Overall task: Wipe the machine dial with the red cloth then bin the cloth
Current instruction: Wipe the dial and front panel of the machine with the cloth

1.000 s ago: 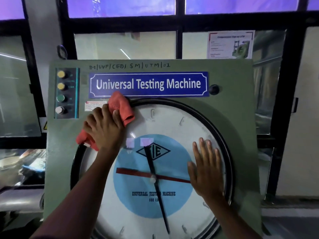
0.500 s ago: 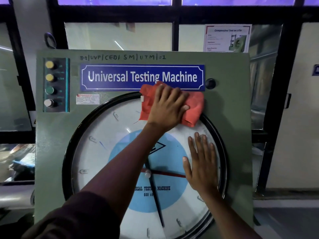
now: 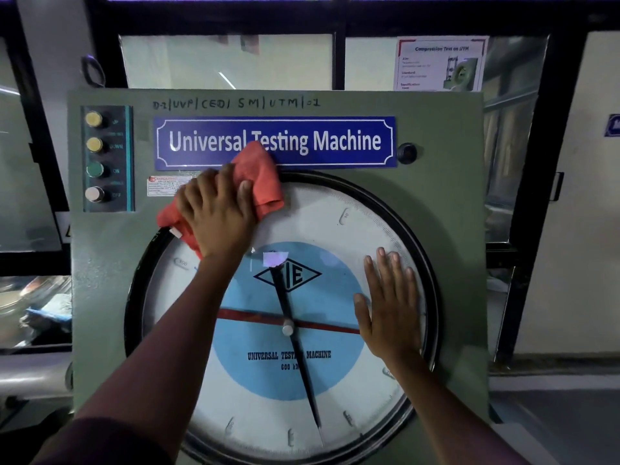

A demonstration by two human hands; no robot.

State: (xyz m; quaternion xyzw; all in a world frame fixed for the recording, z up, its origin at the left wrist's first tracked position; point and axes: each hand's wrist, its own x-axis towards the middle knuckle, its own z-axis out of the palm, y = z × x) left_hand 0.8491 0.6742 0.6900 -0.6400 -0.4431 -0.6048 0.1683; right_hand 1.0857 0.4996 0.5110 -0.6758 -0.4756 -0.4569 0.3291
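A big round dial (image 3: 335, 229) with a black rim, white face and blue centre fills the front of the green machine. My left hand (image 3: 218, 216) presses the red cloth (image 3: 260, 176) flat against the dial's upper left edge. The cloth sticks out above and to the left of my fingers and overlaps the blue nameplate (image 3: 335, 142). Flat on the right side of the dial rests my right hand (image 3: 391, 307), fingers spread, holding nothing. No bin is in view.
A button panel (image 3: 107, 159) with several round buttons sits at the machine's upper left. A black knob (image 3: 406, 152) is right of the nameplate. Black-framed windows stand behind the machine, with a poster (image 3: 441, 63) at upper right. Cluttered items (image 3: 37, 310) lie at the left.
My left hand swept the cloth from the dial's upper left to its top right, and is now back at the upper left. My right hand stayed flat on the dial.
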